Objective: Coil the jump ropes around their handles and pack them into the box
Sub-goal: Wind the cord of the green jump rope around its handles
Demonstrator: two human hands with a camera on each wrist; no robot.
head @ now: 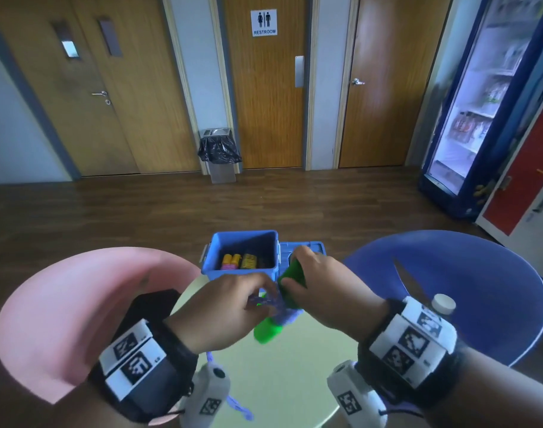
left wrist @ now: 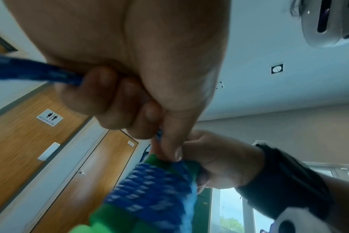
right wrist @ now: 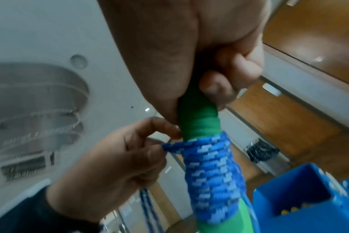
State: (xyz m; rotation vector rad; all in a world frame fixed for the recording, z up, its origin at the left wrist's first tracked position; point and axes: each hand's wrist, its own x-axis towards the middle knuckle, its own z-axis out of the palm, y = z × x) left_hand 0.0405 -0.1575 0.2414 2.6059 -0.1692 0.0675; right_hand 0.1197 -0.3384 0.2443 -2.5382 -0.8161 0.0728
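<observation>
My right hand [head: 298,274] grips the green jump-rope handles [right wrist: 199,121] by their upper end, just in front of the blue box [head: 242,271]. Blue-and-white rope [right wrist: 213,171] is wound in tight turns round the handles' middle. My left hand [head: 233,307] pinches the rope's free strand [left wrist: 34,72] right beside the coil, between thumb and fingers. The loose tail [head: 239,406] hangs down under my left wrist. The box stands open on the pale green round table [head: 288,375], with yellow and pink handles [head: 233,261] of other ropes lying inside.
The box's blue lid [head: 307,248] lies behind my right hand. A pink chair [head: 63,304] stands left of the table, a blue chair [head: 464,273] right. A bottle cap [head: 444,303] shows by my right wrist. A bin [head: 220,152] and drinks fridge [head: 474,112] stand farther back.
</observation>
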